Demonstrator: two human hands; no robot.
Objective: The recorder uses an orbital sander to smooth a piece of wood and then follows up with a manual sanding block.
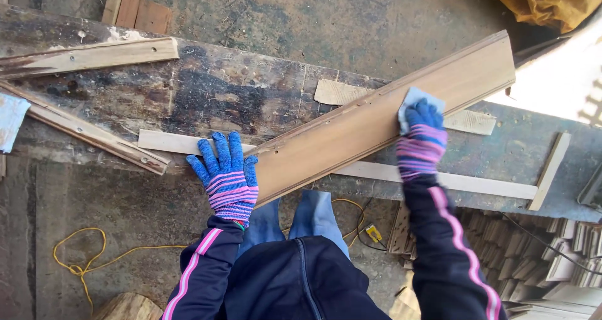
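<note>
1. Wooden moulding board (376,122) lies slantwise across the worn workbench (207,94).
2. Left hand (226,172), fingers spread flat, presses its lower end.
3. Right hand (421,138) presses grey sandpaper (414,100) onto it, fingers together.

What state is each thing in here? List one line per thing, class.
Long wooden board: lying slanted across the workbench, held down.
Left hand: gloved, flat on the board's near end.
Right hand: gloved, pressing a pale sanding sheet onto the board.
Yellow cord: loose on the floor.
</note>
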